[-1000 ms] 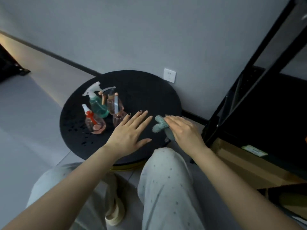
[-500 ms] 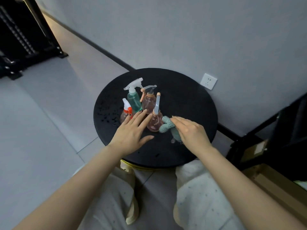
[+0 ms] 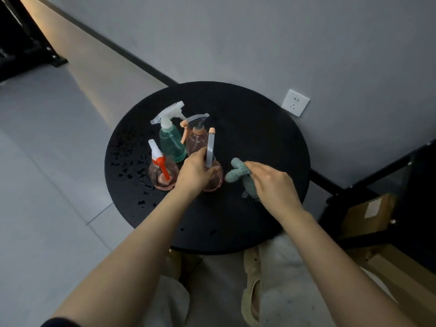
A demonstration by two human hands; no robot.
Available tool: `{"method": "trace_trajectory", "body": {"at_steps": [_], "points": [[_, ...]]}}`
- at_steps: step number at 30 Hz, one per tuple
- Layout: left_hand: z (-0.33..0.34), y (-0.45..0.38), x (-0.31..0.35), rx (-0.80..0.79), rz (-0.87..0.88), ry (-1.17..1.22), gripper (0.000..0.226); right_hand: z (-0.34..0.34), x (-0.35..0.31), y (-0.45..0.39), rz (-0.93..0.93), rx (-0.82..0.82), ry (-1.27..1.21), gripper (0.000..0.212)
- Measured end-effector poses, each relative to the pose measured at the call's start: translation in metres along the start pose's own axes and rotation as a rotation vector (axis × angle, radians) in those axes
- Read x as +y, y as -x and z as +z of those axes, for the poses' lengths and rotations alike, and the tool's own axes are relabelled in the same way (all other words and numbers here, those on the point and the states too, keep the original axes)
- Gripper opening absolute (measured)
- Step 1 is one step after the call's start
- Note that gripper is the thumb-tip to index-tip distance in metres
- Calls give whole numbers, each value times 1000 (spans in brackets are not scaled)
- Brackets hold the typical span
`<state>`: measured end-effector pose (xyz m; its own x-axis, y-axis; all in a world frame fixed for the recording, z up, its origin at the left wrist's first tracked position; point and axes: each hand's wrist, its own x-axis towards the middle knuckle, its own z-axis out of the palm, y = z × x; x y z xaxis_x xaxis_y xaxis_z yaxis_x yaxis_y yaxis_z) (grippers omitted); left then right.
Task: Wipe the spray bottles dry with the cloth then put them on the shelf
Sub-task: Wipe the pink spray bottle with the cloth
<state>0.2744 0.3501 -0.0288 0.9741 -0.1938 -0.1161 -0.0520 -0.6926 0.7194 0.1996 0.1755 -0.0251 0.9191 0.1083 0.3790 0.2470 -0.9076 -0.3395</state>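
Several spray bottles stand on a round black table. A green bottle with a white trigger is at the back. Beside it is a pink bottle with an orange lever. In front on the left is a pink bottle with a red trigger. My left hand grips the front pink bottle with the grey nozzle, which stands on the table. My right hand pinches a teal cloth lying just right of that bottle.
Water drops dot the table's left side. A black shelf frame stands at the right with cardboard boxes low in it. A wall socket is behind the table. My knees and a slipper are below the table's near edge.
My left hand went from lying flat by the bottles to gripping the grey-nozzle pink bottle. My right hand stayed on the cloth. The view swung left and down.
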Motion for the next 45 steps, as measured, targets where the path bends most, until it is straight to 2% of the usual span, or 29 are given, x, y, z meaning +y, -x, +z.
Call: {"method": "trace_trajectory", "body": {"at_steps": [3,11,17,22,31,33,36,39,41,45], "points": [[7,-6,-6,71,-22,78,27,3,7,2,79,2,-43,28],[-3,-15,-10,189,-62,307,21,-5,16,-4,267,-7,-114,30],[-20,-22,-8,158,-163,649,34,-22,17,-13,366,-11,-226,31],[-28,-24,1,62,-188,732,16,-28,16,-18,397,-13,-415,32],[-40,-19,5,-149,-201,870,27,-26,-9,-38,267,79,-701,32],[-40,-20,4,-183,-233,903,32,-20,-17,-41,249,58,-752,29],[-39,-22,1,-233,-262,940,26,-6,-30,-43,208,-50,-815,32],[-39,-22,-2,-229,-264,956,37,5,-36,-39,148,-164,-791,35],[-40,-21,-3,-230,-258,974,44,8,-35,-37,101,-182,-721,40],[-44,-21,-1,-200,-296,980,25,5,-35,-31,-131,-130,-569,39]]}}
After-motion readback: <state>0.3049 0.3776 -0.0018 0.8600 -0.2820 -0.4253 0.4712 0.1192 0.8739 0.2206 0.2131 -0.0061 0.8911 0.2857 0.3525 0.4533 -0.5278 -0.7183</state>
